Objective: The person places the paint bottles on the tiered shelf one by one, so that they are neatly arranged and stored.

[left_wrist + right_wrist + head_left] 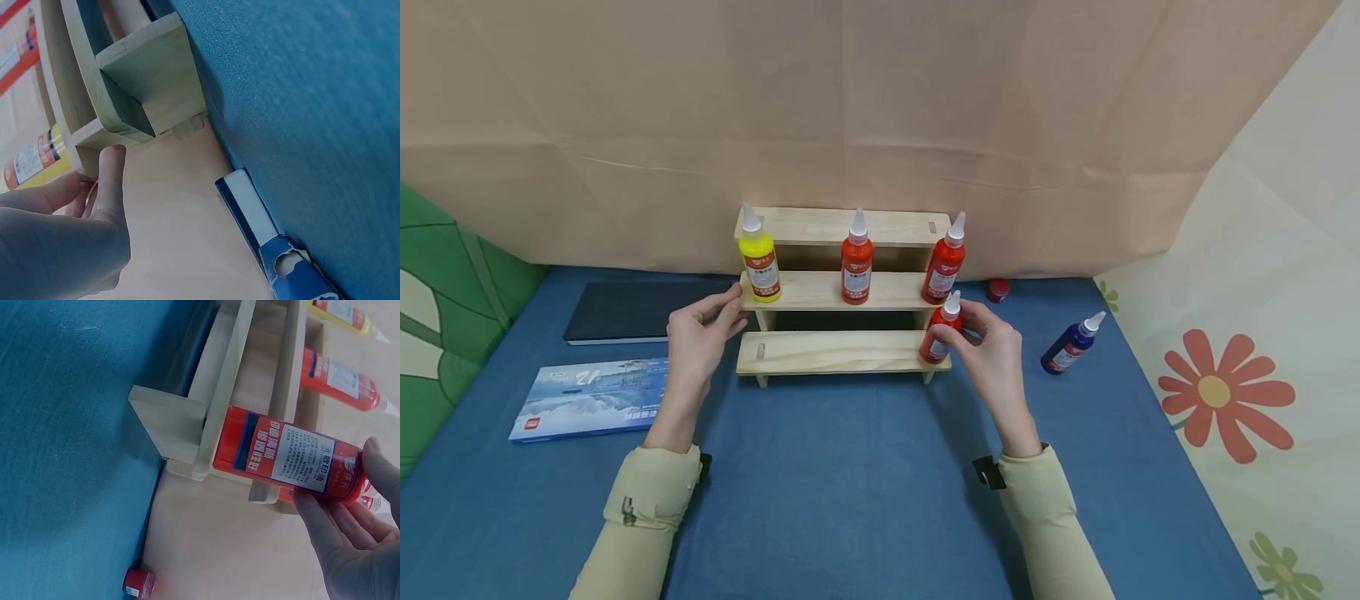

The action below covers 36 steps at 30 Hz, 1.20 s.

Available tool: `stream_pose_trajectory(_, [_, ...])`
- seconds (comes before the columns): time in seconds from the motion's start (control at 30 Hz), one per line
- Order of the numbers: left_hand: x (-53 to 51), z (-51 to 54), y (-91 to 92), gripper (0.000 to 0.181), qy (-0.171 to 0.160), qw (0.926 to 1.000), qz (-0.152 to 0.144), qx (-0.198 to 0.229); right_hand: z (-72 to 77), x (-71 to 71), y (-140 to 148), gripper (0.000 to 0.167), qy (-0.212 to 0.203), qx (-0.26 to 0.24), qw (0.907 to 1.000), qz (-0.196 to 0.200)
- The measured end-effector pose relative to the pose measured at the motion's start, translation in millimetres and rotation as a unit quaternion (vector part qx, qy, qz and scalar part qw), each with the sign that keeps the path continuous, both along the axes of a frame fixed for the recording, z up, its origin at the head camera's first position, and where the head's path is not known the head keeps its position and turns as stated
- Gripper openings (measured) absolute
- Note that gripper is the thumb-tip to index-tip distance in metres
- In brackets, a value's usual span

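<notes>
A three-step wooden display rack [842,352] stands on the blue cloth. My left hand [702,329] pinches the left end of its middle step, beside a yellow ink bottle [761,265]. In my right hand [992,354], thumb and fingers grip a red ink bottle [290,456] near its upper part. This bottle is upright at the right end of the lowest step, its base at the board. Two more red bottles stand on the middle step, one at the centre [857,271] and one at the right [943,271]. All have white pointed caps.
Right of the rack, a dark blue bottle [1069,346] stands on the cloth. A small red-topped container [997,290] sits behind it, near the backdrop. On the left lie a black notebook [625,310] and a blue-white box [591,400]. A beige cloth [880,108] hangs behind the rack.
</notes>
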<state>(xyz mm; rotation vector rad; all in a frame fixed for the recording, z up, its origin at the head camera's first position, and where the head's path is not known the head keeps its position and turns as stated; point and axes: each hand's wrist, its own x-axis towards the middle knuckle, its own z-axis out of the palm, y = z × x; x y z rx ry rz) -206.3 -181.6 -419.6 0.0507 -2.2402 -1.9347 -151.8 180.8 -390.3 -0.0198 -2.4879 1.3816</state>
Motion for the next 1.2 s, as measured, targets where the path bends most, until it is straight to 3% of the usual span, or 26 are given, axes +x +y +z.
stream_pose_trajectory(0.53, [1.6,-1.2,-0.8,0.034,-0.002,1.0000,0.001,0.007,-1.2,-0.3,10.9,0.051,0.020,-0.002,0.9998,-0.003])
stream_pose_trajectory(0.93, [1.6,-2.3,0.2,0.034,-0.002,1.0000,0.002,0.001,18.8,11.5,45.1,0.062,0.045,0.012,0.9964,-0.071])
stream_pose_trajectory(1.2, [0.0,-0.8,0.4,0.035,0.002,0.9999,0.002,-0.011,23.7,17.7,63.9,0.059,0.056,0.018,0.9921,-0.111])
